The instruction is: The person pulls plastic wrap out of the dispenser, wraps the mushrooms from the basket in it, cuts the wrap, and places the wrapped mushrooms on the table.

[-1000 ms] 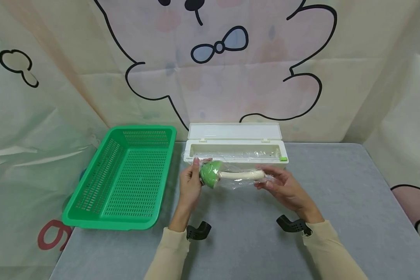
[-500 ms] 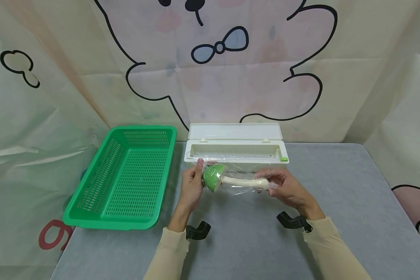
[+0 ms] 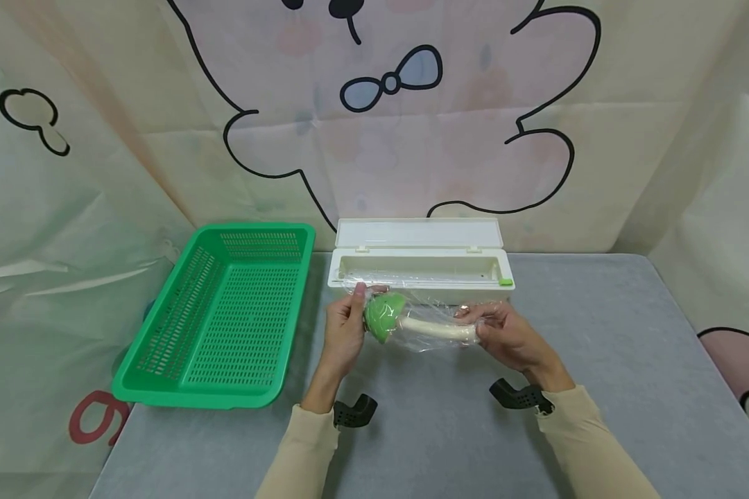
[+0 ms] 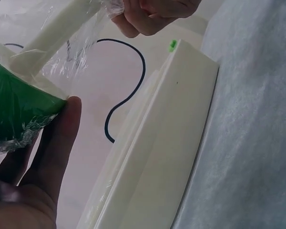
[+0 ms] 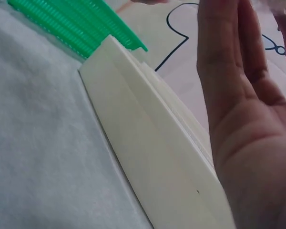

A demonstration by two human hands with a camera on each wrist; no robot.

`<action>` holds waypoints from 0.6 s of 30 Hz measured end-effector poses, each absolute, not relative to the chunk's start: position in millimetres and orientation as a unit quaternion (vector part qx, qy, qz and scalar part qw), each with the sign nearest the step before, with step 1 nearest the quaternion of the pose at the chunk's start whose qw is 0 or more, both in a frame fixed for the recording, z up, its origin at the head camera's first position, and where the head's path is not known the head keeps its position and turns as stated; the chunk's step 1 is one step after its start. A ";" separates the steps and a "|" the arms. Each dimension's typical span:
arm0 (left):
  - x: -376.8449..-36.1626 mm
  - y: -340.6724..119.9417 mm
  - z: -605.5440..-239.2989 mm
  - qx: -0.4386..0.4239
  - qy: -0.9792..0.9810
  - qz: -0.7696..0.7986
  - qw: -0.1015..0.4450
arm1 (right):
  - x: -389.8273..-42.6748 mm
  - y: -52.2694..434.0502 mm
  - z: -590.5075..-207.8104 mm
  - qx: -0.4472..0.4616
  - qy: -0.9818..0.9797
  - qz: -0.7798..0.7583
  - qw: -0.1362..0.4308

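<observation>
Now the left hand (image 3: 343, 331) is cupping the green cap of the toy mushroom (image 3: 412, 320); right hand (image 3: 512, 337) fingers, re-closed, are pinching cling film (image 3: 440, 331) onto the stem end; wrapping is tightening.

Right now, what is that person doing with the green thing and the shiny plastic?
A person holds a toy mushroom, green cap and cream stem, in clear plastic wrap above the grey table. The left hand grips the cap end; the right hand holds the stem end. Behind it sits an open white wrap dispenser, with a green basket alongside.
</observation>
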State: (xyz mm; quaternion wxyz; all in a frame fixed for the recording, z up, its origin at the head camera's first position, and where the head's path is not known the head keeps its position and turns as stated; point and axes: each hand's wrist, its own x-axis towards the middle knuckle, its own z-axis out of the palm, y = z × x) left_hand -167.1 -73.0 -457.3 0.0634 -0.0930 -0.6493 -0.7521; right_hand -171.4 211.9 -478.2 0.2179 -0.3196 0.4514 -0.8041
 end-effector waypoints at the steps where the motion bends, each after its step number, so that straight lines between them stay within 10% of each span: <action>1: -167.1 -72.8 -456.9 -0.097 -0.648 -0.752 0.069 | -171.5 210.6 -477.6 -0.317 0.446 -0.810 0.211; 18: -166.1 -76.8 -451.9 -0.205 -0.665 -0.714 0.074 | -167.5 188.2 -471.2 -0.184 0.577 -0.796 0.012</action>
